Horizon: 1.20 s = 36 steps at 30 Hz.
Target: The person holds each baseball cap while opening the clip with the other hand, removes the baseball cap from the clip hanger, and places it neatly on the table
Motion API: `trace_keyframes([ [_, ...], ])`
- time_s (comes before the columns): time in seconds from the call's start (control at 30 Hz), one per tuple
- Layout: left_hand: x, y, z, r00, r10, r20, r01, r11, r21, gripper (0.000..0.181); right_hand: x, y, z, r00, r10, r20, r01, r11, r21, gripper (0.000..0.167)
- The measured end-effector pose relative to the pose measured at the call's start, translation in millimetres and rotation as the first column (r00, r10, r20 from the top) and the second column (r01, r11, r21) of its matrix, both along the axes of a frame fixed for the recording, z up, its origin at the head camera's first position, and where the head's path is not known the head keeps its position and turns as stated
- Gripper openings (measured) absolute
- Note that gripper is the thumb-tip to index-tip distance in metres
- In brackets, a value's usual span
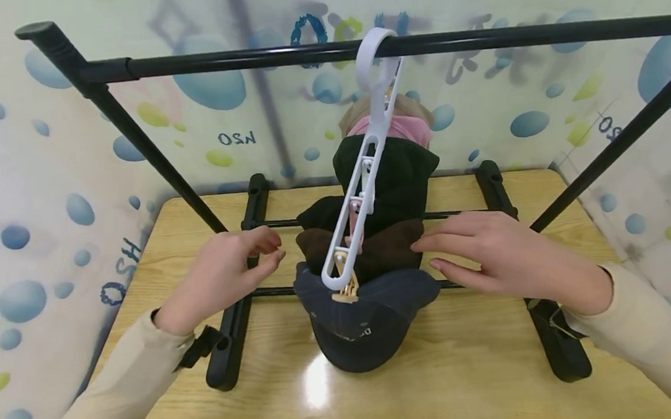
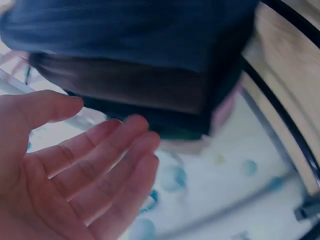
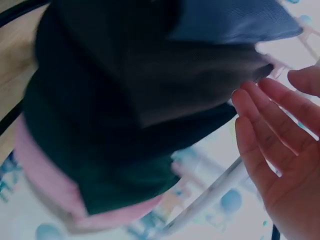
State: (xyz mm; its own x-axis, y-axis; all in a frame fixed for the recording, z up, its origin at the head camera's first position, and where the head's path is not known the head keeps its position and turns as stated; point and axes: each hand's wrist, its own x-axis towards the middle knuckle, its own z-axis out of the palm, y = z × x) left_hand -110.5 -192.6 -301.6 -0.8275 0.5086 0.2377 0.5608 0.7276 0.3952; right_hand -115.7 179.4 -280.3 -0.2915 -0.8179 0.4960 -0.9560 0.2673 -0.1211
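Note:
A white hanger hooks over the black rail and slants toward me, with several caps clipped in a row beneath it. Nearest is a navy cap, held by a tan clip. Behind it come a dark brown cap, black and dark green caps, a pink cap and a beige cap. My left hand hovers left of the caps, fingers loosely bent and holding nothing. On the other side, my right hand has its fingertips at the brown cap's edge; whether they touch it I cannot tell.
The black rack's top rail crosses above the caps, and its feet stand on the wooden table. Lower bars pass behind and beneath the caps. A patterned wall covering encloses the back and sides.

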Motion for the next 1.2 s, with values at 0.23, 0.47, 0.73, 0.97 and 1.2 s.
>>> trace_keyframes([
  [0.23, 14.7, 21.2, 18.1, 0.979, -0.203, 0.018, 0.200, 0.973, 0.113, 0.016, 8.8, -25.0, 13.1, 0.996, 0.080, 0.024, -0.080, 0.997, 0.007, 0.036],
  [0.47, 24.8, 28.8, 21.3, 0.924, -0.380, 0.052, 0.370, 0.919, 0.138, 0.029, 14.8, -42.5, 20.2, 0.997, 0.083, 0.006, -0.083, 0.996, 0.024, 0.038],
  [0.73, 28.9, 46.2, 19.7, 0.877, -0.481, 0.016, 0.474, 0.869, 0.141, 0.027, 22.4, -58.0, 26.1, 0.995, 0.065, 0.080, -0.063, 0.997, -0.033, 0.031],
  [0.97, 24.8, 60.6, 19.5, 0.867, -0.497, -0.025, 0.496, 0.860, 0.123, 0.020, 26.5, -64.4, 25.3, 0.990, 0.016, 0.141, -0.004, 0.996, -0.086, 0.032],
  [1.2, 23.8, 69.0, 15.7, 0.856, -0.516, 0.033, 0.509, 0.852, 0.120, 0.016, 35.2, -67.8, 28.3, 0.974, -0.071, 0.214, 0.089, 0.993, -0.076, 0.030],
])
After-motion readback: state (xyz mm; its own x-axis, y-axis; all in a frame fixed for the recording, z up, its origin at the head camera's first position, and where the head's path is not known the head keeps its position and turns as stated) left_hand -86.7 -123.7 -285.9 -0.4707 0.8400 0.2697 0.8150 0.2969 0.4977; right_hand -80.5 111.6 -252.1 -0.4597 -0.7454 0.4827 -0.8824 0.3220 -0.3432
